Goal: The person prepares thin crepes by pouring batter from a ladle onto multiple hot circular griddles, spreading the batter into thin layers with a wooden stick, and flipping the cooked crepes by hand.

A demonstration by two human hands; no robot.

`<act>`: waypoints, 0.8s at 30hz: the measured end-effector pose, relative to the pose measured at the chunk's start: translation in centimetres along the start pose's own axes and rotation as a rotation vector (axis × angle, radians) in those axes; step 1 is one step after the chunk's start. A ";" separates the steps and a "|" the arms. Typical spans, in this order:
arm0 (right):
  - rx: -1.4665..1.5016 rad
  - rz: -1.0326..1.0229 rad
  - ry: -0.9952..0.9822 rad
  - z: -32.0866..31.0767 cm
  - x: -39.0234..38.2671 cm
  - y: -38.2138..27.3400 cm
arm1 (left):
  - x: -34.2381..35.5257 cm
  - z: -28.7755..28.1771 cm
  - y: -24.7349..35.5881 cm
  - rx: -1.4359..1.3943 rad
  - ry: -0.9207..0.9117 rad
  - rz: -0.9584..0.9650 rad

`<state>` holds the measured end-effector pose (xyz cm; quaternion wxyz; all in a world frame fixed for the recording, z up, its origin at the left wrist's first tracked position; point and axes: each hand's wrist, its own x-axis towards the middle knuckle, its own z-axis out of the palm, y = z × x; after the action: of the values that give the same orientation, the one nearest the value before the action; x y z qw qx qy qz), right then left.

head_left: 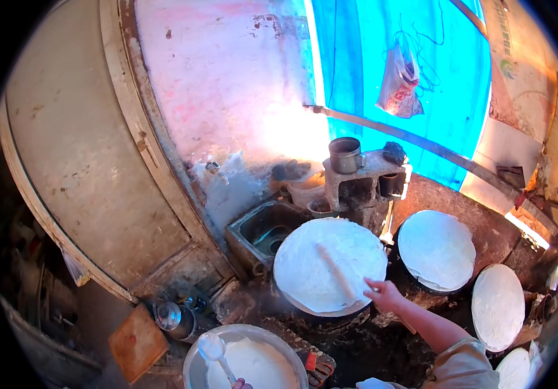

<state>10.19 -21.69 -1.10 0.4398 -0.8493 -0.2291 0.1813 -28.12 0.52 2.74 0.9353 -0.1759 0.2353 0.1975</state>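
My left hand point(242, 384), mostly cut off by the lower edge, is closed on the handle of a ladle point(211, 347). White batter coats the ladle's bowl, which is held over a large basin point(193, 363) of white batter point(253, 366). At the right edge of a round griddle covered by a thin white sheet of batter point(305, 266), my right hand point(385, 295) is closed on a wooden spreader point(335, 271). The spreader's bar is blurred across the sheet, and a bit of its handle shows below my wrist.
To the right is another griddle with a white round point(436, 249), then more pale rounds point(498, 307). Behind stand a sink point(243, 227) and a block ledge with a metal mug point(346, 155). Red-handled scissors point(318, 369) lie beside the basin; a flask point(174, 318) and board point(137, 343) are left.
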 end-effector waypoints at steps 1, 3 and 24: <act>0.028 -0.050 0.096 0.3 1.1 1.3 | -0.2 0.2 0.0 -0.024 -0.008 -0.004; -0.024 -0.036 0.180 0.3 2.8 2.5 | -0.4 -0.3 0.3 -0.018 -0.013 0.009; 0.157 0.180 0.264 5.4 -5.2 4.1 | -3.5 -1.6 4.9 0.004 -0.003 -0.134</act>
<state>4.03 -23.05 -6.95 0.5129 -0.8459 -0.0776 0.1242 -33.80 3.05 2.08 0.9470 -0.1891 0.2221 0.1342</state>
